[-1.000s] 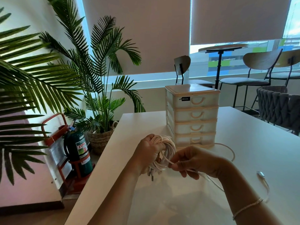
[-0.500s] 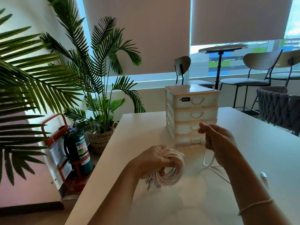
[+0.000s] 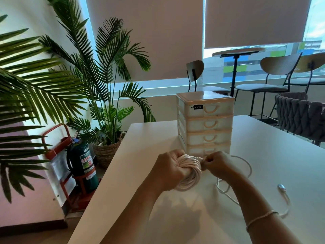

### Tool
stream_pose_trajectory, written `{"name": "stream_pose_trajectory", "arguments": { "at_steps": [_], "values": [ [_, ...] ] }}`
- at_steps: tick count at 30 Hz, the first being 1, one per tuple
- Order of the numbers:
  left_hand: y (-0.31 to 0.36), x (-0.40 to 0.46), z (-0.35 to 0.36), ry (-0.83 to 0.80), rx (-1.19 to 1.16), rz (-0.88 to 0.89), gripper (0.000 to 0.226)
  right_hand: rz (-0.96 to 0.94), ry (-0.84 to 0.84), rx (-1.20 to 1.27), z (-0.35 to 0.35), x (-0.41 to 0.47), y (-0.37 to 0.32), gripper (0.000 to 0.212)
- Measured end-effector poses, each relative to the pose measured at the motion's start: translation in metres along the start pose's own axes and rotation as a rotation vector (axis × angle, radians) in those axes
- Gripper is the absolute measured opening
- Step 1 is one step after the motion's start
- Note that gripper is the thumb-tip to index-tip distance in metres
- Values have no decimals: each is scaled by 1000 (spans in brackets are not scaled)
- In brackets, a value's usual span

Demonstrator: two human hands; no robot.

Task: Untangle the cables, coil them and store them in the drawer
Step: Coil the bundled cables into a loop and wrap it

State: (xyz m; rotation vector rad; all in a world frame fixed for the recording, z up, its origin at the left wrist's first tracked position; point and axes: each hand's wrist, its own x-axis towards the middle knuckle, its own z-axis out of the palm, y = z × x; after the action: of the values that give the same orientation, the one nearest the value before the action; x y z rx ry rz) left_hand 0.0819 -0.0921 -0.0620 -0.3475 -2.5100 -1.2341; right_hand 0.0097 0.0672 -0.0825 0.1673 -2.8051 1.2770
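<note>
Head view looks down on a white table (image 3: 263, 155) bearing a pale four-drawer unit (image 3: 205, 122), all drawers closed, contents not visible through the cloudy fronts. Its top drawer carries a black sticker reading "abox". The left hand (image 3: 171, 170) grips a coiled white cable (image 3: 190, 170) just before the unit; the right hand (image 3: 219, 164) pinches the strand beside the coil. The loose tail (image 3: 246, 166) trails right to a connector (image 3: 282, 187). A green extinguisher (image 3: 82, 166) is labelled "FIRE".
</note>
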Motion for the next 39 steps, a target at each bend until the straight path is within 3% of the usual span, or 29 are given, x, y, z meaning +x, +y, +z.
{"name": "stream_pose_trajectory", "arguments": {
  "at_steps": [6,12,15,17,19,23,25,27,34,37,39],
  "values": [
    [5,-2,-2,-14,-9,33,27,-108,172,-178,-3,-5,-10,15],
    [1,0,2,17,-60,65,31,-223,-17,-279,13,-3,-8,25],
    [-3,2,3,-12,-124,-25,15,-272,-95,-338,18,0,-5,17],
    [-5,5,2,18,-179,-117,4,-263,-101,-234,17,0,-3,13],
    [-6,7,-1,86,-307,-227,7,-232,-30,-126,13,-4,-6,8],
    [-10,12,-9,263,-433,-384,3,-381,330,12,9,-13,-17,21],
    [-15,14,-8,331,-433,-439,8,-554,364,60,11,-25,-29,14],
    [-19,16,-8,381,-445,-483,10,-693,296,-21,20,-34,-38,16],
    [-18,13,-9,254,-716,-464,11,-483,167,-247,41,-41,-57,17],
    [-17,11,-11,149,-817,-400,16,-413,62,-178,33,-44,-60,18],
    [-21,12,-13,135,-746,-396,35,-339,-24,-26,26,-46,-60,20]
  ]
}}
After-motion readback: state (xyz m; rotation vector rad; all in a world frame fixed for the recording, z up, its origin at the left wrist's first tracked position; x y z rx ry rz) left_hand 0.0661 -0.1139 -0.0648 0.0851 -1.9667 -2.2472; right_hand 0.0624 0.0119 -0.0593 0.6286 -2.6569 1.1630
